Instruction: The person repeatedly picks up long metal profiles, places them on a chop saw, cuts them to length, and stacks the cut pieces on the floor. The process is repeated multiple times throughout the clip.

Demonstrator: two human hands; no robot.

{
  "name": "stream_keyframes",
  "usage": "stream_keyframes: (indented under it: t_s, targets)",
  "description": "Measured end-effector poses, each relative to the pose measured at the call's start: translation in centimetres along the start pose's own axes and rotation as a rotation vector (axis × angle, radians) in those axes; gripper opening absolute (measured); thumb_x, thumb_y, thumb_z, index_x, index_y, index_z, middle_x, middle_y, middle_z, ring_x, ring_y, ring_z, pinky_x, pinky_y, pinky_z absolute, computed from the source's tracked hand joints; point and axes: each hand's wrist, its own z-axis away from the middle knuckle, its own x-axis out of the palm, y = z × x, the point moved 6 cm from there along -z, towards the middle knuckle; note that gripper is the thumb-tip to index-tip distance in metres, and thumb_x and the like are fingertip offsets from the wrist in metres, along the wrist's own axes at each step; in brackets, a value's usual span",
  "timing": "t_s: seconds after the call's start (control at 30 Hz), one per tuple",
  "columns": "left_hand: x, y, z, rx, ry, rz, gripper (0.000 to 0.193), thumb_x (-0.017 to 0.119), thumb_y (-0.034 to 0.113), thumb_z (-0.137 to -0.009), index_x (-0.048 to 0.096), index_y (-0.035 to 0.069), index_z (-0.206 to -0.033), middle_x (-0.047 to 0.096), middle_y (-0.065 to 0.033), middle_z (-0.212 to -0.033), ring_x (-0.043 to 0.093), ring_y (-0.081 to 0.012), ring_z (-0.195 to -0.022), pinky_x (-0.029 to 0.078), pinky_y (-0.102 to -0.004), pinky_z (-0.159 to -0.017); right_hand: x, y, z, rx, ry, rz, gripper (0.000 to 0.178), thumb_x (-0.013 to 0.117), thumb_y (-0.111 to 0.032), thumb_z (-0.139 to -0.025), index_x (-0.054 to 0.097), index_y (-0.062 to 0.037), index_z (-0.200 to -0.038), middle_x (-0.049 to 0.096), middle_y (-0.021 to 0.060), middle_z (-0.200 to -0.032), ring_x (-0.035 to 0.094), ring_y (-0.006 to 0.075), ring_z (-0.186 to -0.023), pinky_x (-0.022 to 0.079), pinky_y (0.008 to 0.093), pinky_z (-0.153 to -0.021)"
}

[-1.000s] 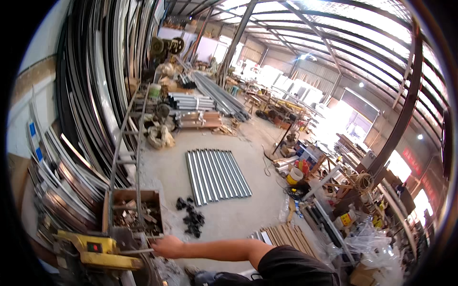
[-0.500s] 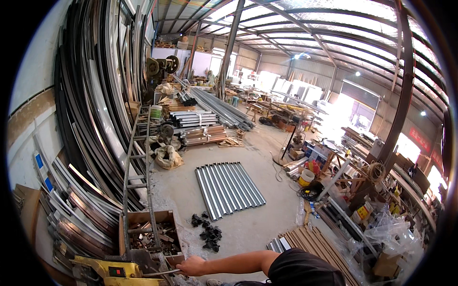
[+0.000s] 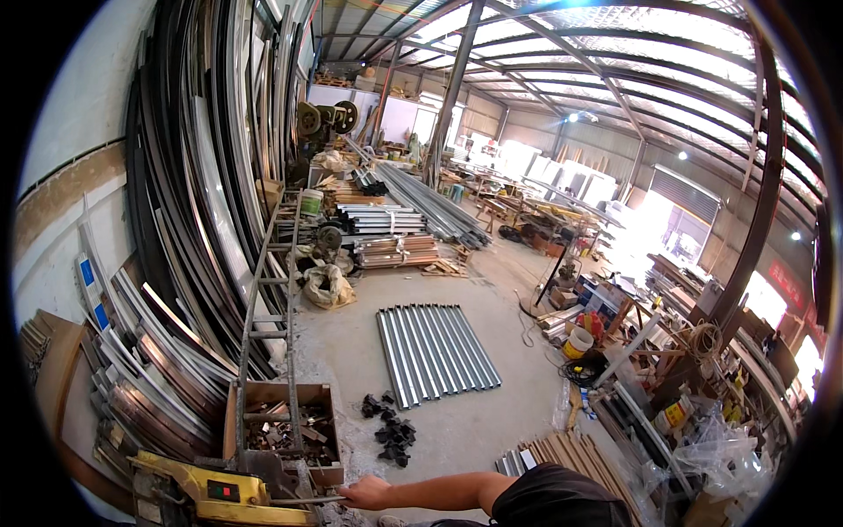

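My right hand (image 3: 367, 492) reaches left, its bare forearm coming out of a dark sleeve (image 3: 562, 496). The fingers are closed round the end of a thin grey metal rod (image 3: 307, 501). That rod runs back to a yellow machine (image 3: 189, 487) bearing a small panel with red and green buttons. Just beyond the hand is a wooden box (image 3: 327, 422) filled with metal offcuts, with a ladder-like metal frame (image 3: 268, 334) stretching over it. Black bracket-like pieces (image 3: 395, 436) lie on the floor nearby. My left hand is not in view.
A row of silver metal profiles (image 3: 439, 351) lies on the floor ahead. Long profiles (image 3: 189, 176) lean along the left wall. Brown strips (image 3: 562, 452) lie at lower right, beside plastic wrap (image 3: 720, 457) and clutter. Bundled profiles (image 3: 395, 250) and a sack (image 3: 329, 285) sit farther back.
The whole scene has shifted rightward as the view turned slightly left. My right hand keeps its hold on the rod, which now looks more level.
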Motion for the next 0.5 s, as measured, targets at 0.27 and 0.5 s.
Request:
stream_keyframes:
  t_s: [0.27,0.5]
  targets:
    - [6.7,-4.2,-6.4,0.096,0.219,0.006,0.111,0.071,0.066,-0.089,0.018,0.010,-0.168,0.074,-0.0237,-0.113,0.070,-0.0399,-0.097,0.055,-0.0536,-0.089,2.4,2.1,0.5,0.027,0.005,-0.060,0.037,0.052,-0.051,-0.104,0.056,-0.0143,-0.107,0.068,0.0177,-0.079,0.067,0.0451,-0.070,0.052,0.0598,-0.061]
    - [11.2,-6.8,-10.9,0.455,0.437,-0.538,0.074,0.064,0.047,-0.101,0.042,0.009,-0.161,0.046,-0.0208,-0.161,0.051,-0.0296,-0.144,0.042,-0.0481,-0.116,4.8,2.6,-2.3,0.183,-0.265,-0.102,0.031,0.051,-0.047,-0.104,0.060,-0.0187,-0.111,0.071,0.0146,-0.099,0.068,0.0421,-0.091,0.054,0.0550,-0.075]
